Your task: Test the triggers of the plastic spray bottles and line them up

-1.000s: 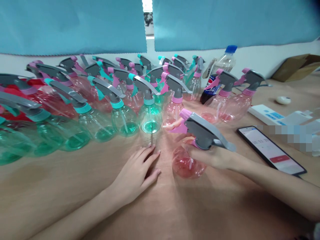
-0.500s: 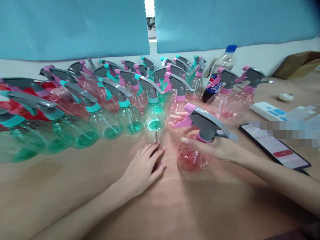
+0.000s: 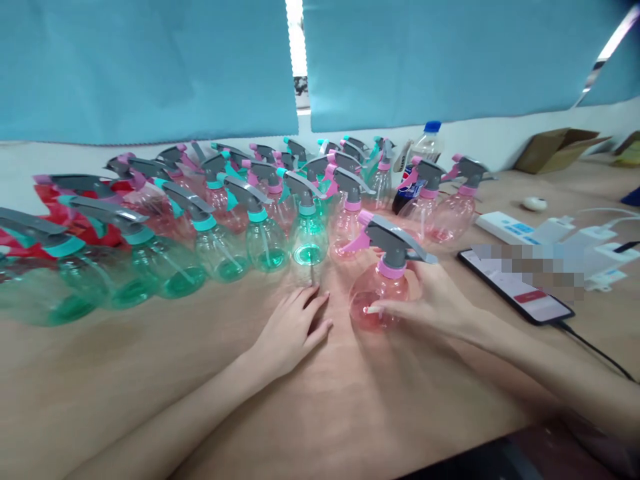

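Note:
My right hand (image 3: 435,300) is wrapped round the lower body of a pink spray bottle (image 3: 373,290) with a grey and pink trigger head. Its thumb lies across the near side, while the other fingers are mostly hidden behind the bottle. The bottle stands upright at the table surface. My left hand (image 3: 290,330) rests flat on the wood, fingers apart and holding nothing. Just beyond its fingertips is a green spray bottle (image 3: 309,243). Another pink spray bottle (image 3: 346,227) stands behind the held one.
Several green and pink spray bottles (image 3: 225,253) fill the back and left of the table (image 3: 220,413). To the right lie a phone (image 3: 515,287) with a cable, a white power strip (image 3: 510,227) and a white oval object (image 3: 534,203). A Pepsi bottle (image 3: 420,173) and cardboard box (image 3: 555,150) stand behind.
My right hand has slid from the bottle's neck down to its body. The held bottle now appears slightly farther left and more upright. The view has shifted; my left hand stays in place.

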Demonstrator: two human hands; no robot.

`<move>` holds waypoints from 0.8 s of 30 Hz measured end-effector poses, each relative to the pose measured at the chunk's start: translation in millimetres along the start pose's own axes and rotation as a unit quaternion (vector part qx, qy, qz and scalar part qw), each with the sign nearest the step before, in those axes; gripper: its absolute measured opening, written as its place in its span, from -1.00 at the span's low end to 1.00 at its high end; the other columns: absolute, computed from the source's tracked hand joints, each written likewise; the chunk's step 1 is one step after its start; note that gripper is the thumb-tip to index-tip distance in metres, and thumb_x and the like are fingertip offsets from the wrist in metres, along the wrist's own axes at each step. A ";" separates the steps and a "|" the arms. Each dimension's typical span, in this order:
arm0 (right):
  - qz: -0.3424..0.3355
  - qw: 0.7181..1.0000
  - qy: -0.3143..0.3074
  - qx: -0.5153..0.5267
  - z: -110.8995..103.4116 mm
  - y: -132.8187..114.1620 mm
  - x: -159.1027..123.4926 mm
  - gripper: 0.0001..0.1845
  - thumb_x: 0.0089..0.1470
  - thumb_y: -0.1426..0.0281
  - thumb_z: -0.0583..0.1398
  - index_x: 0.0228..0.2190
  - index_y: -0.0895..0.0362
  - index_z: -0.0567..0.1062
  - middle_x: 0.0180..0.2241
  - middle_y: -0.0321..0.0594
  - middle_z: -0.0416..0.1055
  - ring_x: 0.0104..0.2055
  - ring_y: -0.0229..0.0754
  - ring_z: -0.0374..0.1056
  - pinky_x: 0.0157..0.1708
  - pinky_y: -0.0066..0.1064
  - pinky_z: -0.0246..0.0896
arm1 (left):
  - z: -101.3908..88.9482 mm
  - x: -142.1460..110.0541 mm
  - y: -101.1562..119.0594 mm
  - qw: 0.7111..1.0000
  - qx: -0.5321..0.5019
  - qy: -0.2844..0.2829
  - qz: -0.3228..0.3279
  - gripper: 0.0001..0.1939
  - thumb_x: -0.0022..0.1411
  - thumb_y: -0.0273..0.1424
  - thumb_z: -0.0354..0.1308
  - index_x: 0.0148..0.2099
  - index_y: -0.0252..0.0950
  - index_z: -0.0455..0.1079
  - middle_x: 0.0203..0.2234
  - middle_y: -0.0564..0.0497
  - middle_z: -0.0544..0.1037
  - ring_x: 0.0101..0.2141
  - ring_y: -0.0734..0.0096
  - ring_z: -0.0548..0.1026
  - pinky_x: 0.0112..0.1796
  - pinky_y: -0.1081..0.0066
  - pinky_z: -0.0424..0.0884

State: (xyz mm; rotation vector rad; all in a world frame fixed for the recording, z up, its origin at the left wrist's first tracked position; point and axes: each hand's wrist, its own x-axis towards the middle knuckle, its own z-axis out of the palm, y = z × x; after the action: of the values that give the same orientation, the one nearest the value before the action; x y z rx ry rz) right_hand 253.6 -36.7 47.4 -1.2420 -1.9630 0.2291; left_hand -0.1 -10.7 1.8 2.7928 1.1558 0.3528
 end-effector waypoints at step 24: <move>0.074 0.988 0.109 -0.086 -13.0 96.4 59.6 -0.36 -0.14 0.08 0.35 -0.09 0.20 0.42 -0.06 0.05 0.42 0.00 0.11 0.36 -0.01 -0.05 0.27 | 30.2 79.6 44.0 0.995 -0.051 0.000 0.088 -0.60 0.34 -0.29 0.06 0.14 -0.40 0.32 0.13 -0.26 0.36 0.16 0.04 0.28 0.13 0.07 0.22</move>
State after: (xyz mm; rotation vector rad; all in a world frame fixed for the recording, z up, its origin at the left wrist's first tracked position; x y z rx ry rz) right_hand 316.2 58.1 36.6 -1.4616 -1.7323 -0.0039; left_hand 92.0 14.3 -5.7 2.8111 0.8661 0.4129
